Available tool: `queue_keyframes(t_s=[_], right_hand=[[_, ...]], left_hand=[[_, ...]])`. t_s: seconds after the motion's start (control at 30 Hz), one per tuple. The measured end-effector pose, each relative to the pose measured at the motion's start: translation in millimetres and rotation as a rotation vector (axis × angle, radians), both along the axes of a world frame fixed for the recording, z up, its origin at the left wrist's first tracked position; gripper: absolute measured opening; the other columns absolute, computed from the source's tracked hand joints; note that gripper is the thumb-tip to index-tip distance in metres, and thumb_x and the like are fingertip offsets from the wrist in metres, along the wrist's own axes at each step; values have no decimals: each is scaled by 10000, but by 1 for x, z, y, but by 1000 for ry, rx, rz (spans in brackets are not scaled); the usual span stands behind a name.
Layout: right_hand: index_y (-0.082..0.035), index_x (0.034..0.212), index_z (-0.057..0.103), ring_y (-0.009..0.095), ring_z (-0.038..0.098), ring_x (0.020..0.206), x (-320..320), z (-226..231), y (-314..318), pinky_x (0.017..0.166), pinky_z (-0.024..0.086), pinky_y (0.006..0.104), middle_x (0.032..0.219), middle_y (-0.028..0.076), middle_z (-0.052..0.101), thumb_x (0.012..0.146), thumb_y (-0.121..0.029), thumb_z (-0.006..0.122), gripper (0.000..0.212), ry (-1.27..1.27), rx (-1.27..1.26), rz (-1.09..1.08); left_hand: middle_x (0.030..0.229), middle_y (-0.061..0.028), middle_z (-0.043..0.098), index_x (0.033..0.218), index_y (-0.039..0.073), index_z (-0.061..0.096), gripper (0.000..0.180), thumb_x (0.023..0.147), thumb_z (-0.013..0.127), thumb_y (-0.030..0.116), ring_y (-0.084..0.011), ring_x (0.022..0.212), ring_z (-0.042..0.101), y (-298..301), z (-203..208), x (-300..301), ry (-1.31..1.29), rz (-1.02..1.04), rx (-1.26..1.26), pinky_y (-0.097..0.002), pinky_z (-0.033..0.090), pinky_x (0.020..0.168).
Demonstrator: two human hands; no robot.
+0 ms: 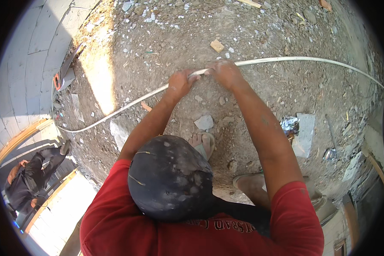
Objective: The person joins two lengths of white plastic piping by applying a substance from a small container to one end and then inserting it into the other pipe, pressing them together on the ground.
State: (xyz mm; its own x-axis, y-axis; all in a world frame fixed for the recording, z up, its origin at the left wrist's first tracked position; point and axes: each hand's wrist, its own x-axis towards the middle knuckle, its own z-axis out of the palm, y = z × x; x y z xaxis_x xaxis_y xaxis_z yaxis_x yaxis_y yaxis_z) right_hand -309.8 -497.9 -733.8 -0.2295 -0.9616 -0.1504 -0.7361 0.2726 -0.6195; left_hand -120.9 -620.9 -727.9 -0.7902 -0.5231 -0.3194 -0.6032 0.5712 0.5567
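My left hand point(181, 82) and right hand point(224, 72) both closed tight on the pipe point(286, 59), side by side, nearly touching | pipe long, white, lying across dirt point(166, 38) from 8 to 3 o'clock | stone point(204, 122) at 6 below hands | my foot point(202, 143) beyond it | saw point(65, 73) at 9
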Motion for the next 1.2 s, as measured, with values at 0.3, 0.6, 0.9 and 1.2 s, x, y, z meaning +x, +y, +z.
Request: queue_keyframes(t_s=[0.3,0.6,0.9,1.2], right_hand=[[-190,1198,713,333,635,1182,-6,8,6,985,495,445,1218,102,699,988,-467,567,377,-36,177,-18],[-136,1147,685,269,625,1208,-9,-17,19,1035,456,442,1205,86,700,1037,-411,492,354,239,35,182],[-152,1118,681,304,691,1054,-17,20,-2,902,527,462,1038,102,738,1056,-460,448,391,98,443,277],[-147,1243,661,302,585,1274,-23,4,27,1096,432,461,1300,109,663,1023,-514,488,462,160,161,204]], left_hand=[[940,-105,737,1124,67,737,382,964,681,410,-268,797,678,-22,7,-7,-32,0,337,-381,527,730],[837,3,683,1064,49,753,388,973,677,419,-105,658,547,-46,-2,-22,-307,51,929,-276,443,594],[862,7,738,1059,83,765,305,933,748,360,-100,695,594,-31,-12,-16,-331,107,816,-276,467,631],[1031,-125,717,1136,69,710,359,917,728,353,-309,914,684,-6,12,-2,-71,-173,170,-413,534,822]])
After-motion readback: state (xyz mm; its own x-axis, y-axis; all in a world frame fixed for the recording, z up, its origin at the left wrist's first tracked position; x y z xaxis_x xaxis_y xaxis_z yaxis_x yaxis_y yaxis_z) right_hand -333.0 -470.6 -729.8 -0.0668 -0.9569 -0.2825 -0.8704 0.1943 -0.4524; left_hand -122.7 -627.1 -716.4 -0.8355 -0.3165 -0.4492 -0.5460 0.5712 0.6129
